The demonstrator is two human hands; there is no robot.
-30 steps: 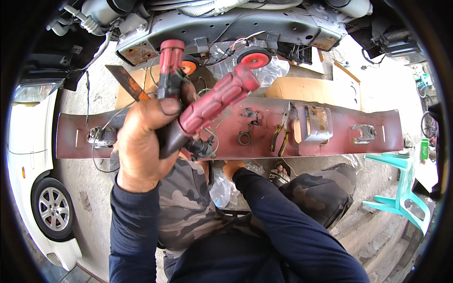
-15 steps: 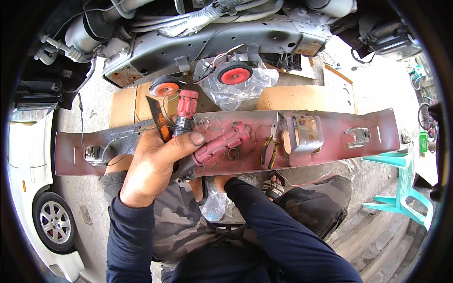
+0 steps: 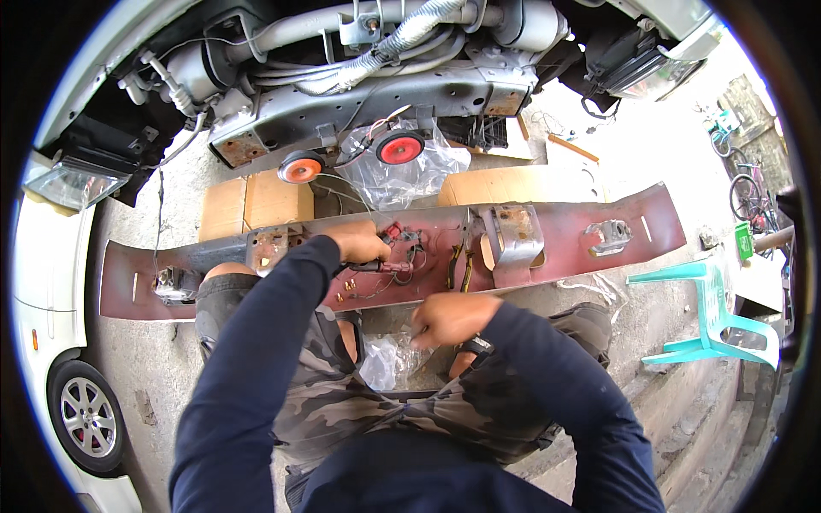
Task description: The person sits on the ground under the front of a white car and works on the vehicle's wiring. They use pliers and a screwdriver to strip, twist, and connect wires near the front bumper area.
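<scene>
A long red-painted metal bumper [image 3: 564, 244], hollow side up, lies across my knees. My left hand [image 3: 357, 244] reaches down into its middle, fingers bent and partly hidden. They are against or right beside red-handled tools [image 3: 393, 267] lying among thin wires; whether they grip one I cannot make out. Small brass-coloured pieces [image 3: 346, 291] lie near my left wrist. Pliers with yellow and black handles [image 3: 459, 267] rest to the right of the tools. My right hand [image 3: 453, 318] hovers at the bumper's near edge, fingers curled in; anything in them is hidden.
Beyond the bumper, an orange round lamp [image 3: 301, 168] and a red one [image 3: 400, 150] hang below the vehicle's metal crossbeam [image 3: 368, 107]. Cardboard [image 3: 256, 205] and clear plastic [image 3: 402, 184] lie on the floor. A turquoise plastic chair [image 3: 714, 316] stands right, a car wheel [image 3: 88, 416] left.
My left hand, raised with red-handled tools and a dark-and-orange blade, has come down into the bumper, where red-handled tools now lie. My right hand has emerged from under its near edge.
</scene>
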